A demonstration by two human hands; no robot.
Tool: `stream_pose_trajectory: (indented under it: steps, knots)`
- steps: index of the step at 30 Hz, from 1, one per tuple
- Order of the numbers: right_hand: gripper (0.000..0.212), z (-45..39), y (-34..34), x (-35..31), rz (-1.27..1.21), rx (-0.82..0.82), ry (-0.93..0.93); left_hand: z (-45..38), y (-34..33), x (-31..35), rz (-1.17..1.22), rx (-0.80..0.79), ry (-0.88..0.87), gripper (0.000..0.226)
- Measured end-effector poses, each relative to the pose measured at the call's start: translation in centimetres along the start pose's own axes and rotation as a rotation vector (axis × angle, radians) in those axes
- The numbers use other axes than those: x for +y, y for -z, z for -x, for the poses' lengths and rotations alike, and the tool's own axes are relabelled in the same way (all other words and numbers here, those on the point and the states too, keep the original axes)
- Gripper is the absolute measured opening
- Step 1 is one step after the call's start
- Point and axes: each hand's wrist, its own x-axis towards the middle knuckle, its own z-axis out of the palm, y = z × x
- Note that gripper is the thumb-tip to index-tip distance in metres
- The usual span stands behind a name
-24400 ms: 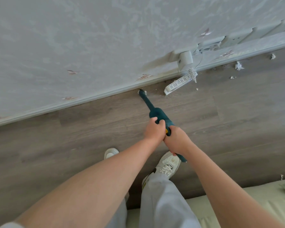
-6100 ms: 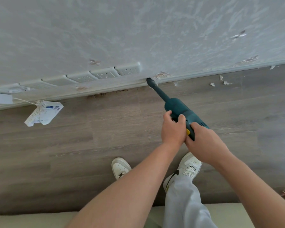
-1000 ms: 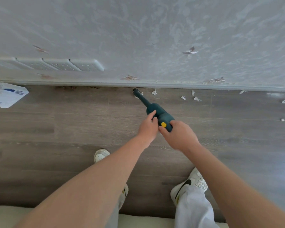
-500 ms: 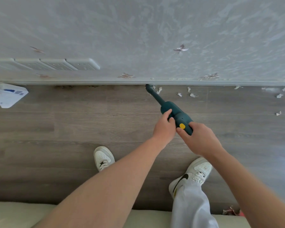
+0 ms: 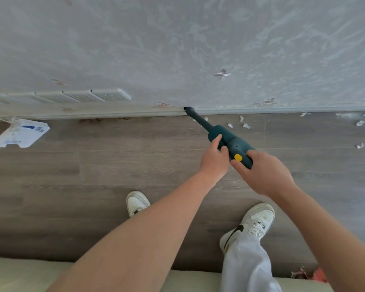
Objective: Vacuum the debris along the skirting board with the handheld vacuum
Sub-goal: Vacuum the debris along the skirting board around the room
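Note:
I hold a dark teal handheld vacuum (image 5: 232, 142) with a yellow button in both hands. My left hand (image 5: 214, 161) grips its body from the left, and my right hand (image 5: 263, 173) wraps the handle behind the button. The thin nozzle tip (image 5: 189, 110) touches the top edge of the grey skirting board (image 5: 114, 113). White paper scraps (image 5: 243, 124) lie on the wood floor just right of the nozzle, with more scraps (image 5: 359, 123) along the board at far right.
A row of white wall sockets (image 5: 89, 95) sits above the board at left. A white box (image 5: 22, 132) on a cord lies on the floor at far left. My white shoes (image 5: 136, 202) stand behind. A pale cushion edge (image 5: 19, 275) runs along the bottom.
The nozzle has lifted from the floor beside the scraps up onto the skirting board's top edge. Both hands moved slightly with it.

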Motion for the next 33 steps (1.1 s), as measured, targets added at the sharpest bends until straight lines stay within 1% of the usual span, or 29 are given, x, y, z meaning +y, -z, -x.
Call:
stream_pose_trajectory:
  steps: [5, 8, 11, 15, 18, 21, 24, 27, 30, 33]
  knots:
    - [0.046, 1.7, 0.3, 3.6, -0.043, 0.03, -0.061, 0.8, -3.6, 0.0, -0.01, -0.065, -0.019, 0.052]
    - [0.045, 2.8, 0.8, 5.2, -0.058, 0.044, -0.085, 1.6, -5.4, 0.5, -0.02, -0.069, -0.038, 0.051]
    - [0.044, 3.0, 1.2, 5.7, -0.072, 0.031, -0.073, 2.2, -6.1, 0.8, -0.036, -0.016, -0.061, 0.05]
    - [0.045, 1.3, 1.2, 5.1, -0.069, 0.002, -0.002, 2.2, -5.3, 0.9, -0.008, 0.073, -0.023, 0.052]
    - [0.045, 0.3, 1.2, 4.8, -0.068, -0.006, 0.027, -0.1, -5.5, -0.6, 0.1, 0.088, 0.033, 0.065]
    - [0.045, 0.6, 1.6, 5.9, -0.064, -0.001, 0.002, -1.9, -7.4, -2.0, 0.11, 0.018, 0.065, 0.068]
    - [0.045, 1.2, 2.8, 8.0, -0.06, 0.004, -0.04, -0.9, -9.4, 0.2, 0.062, -0.052, 0.083, 0.067]
    - [0.044, 1.7, 4.4, 10.3, -0.046, 0.002, -0.071, 0.0, -11.2, 2.0, -0.004, -0.1, 0.053, 0.061]
    - [0.044, 1.8, 6.4, 12.6, -0.01, -0.005, -0.084, 0.6, -12.6, 3.6, -0.067, -0.145, -0.021, 0.059]
    - [0.044, 0.9, 7.7, 13.5, 0.006, -0.013, -0.036, -0.7, -13.3, 3.6, -0.095, -0.087, -0.091, 0.061]
